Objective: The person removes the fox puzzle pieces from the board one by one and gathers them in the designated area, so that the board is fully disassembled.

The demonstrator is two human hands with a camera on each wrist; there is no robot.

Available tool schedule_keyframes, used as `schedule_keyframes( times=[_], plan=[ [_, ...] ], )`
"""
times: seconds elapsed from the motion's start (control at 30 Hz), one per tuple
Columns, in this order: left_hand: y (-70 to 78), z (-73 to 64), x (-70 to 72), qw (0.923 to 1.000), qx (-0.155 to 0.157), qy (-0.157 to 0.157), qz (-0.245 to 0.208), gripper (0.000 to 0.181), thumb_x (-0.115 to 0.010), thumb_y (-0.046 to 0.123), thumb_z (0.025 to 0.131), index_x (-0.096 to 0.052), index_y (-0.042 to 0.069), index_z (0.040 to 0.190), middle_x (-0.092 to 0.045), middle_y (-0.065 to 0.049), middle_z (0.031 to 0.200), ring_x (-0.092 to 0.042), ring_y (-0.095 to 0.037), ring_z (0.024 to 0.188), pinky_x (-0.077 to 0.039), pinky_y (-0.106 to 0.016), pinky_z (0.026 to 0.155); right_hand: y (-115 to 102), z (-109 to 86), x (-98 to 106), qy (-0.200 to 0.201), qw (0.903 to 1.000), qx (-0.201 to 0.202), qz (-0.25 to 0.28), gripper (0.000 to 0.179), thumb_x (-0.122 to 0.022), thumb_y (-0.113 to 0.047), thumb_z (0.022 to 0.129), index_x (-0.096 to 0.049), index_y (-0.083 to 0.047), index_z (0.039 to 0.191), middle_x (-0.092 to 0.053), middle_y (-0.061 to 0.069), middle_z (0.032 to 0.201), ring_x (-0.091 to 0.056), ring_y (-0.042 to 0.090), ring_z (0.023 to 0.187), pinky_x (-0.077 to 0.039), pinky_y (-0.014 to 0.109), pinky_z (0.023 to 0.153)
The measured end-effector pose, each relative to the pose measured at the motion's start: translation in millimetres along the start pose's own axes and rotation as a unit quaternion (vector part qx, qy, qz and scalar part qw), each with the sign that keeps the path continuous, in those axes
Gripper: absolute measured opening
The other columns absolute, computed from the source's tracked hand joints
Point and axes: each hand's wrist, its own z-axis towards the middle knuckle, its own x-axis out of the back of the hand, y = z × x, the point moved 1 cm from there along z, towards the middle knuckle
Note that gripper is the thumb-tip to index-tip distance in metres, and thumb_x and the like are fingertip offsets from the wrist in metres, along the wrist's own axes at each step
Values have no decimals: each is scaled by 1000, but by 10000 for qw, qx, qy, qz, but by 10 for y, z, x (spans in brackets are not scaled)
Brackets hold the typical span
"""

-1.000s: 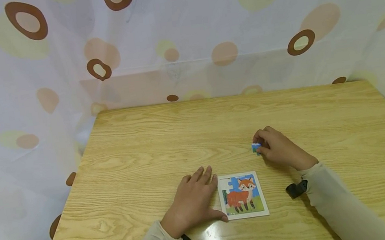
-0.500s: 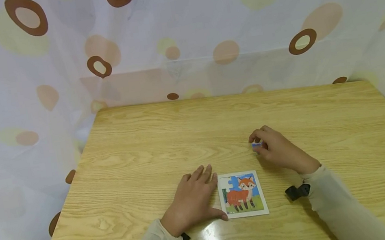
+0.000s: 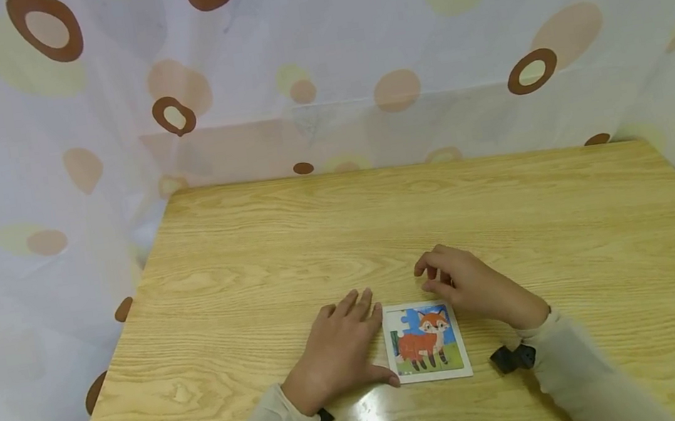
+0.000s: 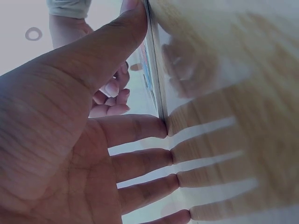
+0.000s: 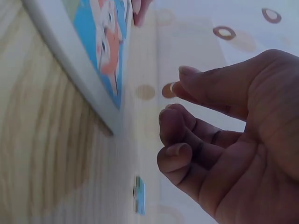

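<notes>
A square fox puzzle (image 3: 427, 342) in a white frame lies on the table, with a bare white gap at its upper left. My left hand (image 3: 335, 355) lies spread along the frame's left side, thumb at the lower corner, index fingertip at the upper one. Just beyond the frame's upper right corner is my right hand (image 3: 474, 285), its fingers loosely bent. In the right wrist view, no thing shows between the thumb and fingers (image 5: 173, 156). A small blue puzzle piece (image 5: 140, 196) sits on the table below those fingers; the head view does not show it.
The wooden table (image 3: 250, 237) extends beyond both hands. A white curtain (image 3: 315, 48) with brown and yellow spots stands along its back and sides. Black wrist straps with small cameras (image 3: 514, 358) hang close over the tabletop.
My right hand first pinches the blue puzzle piece, then lets it go and shifts left and nearer to the frame. The left hand stays in place.
</notes>
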Motion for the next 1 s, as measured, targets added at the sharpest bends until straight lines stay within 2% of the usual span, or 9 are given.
schedule_keyframes(
  times=[0.23,0.37,1.0],
  plan=[
    [3,-3,-5,10000,-30,-3,-53,109,-72,82,71,-54,12,152,-41,-13,161,-39,-32,148,-44,-49,108,-108,33,-181,-648,9970,370,198,11,-66,-8,101,-69,-5,111,-58,-6,87,-53,6,74,-49,27,63],
    [2,-1,-5,9999,-100,61,16,108,-72,82,72,-55,12,152,-42,-14,161,-40,-32,147,-44,-49,108,-117,47,-270,-890,9952,350,198,12,-68,-9,100,-71,-6,111,-55,-9,86,-51,3,73,-48,25,65],
    [-2,-7,-3,9999,-100,78,32,107,-72,81,72,-54,12,152,-42,-14,161,-40,-32,147,-44,-48,108,-117,54,-337,-903,9958,151,6,15,-71,-7,98,-66,-6,112,-51,-9,80,-47,4,69,-45,26,63]
  ],
)
